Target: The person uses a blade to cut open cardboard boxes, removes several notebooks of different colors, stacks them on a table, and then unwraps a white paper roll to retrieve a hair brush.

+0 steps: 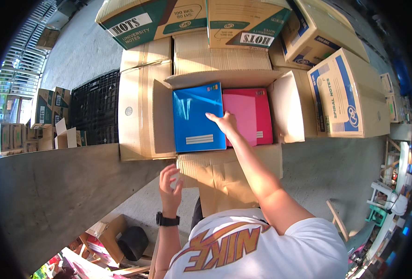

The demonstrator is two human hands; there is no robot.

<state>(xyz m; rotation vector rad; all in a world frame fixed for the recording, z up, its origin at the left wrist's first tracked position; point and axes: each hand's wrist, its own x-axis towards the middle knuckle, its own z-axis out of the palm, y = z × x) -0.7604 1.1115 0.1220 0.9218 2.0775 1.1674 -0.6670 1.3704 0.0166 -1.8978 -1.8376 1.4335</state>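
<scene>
In the head view, an open carton (287, 107) was seen at the centre of the frame, its flaps folded outward. Inside it, a blue notebook (192, 132) was placed at the left and a pink notebook (247, 111) at the right, side by side, with a strip of sunlight cast across the pink cover. The right hand (224, 123) was laid over the right edge of the blue notebook, next to the pink one. Its thumb was stretched leftward over the blue cover, apart from the other fingers, which were partly hidden; whether anything was gripped by them could not be told. The left hand (170, 182) was held below the left corner of the carton, its fingers loosely curled and slightly apart, with nothing seen between them. A black wristwatch (169, 220) was worn on that wrist.

A closed carton (143, 109) was set left of the open one, and printed green-and-brown cartons (248, 21) were stacked along the upper edge. A carton with blue bands (350, 100) was placed at the right, and a black pallet (96, 107) was laid on the floor at the left.
</scene>
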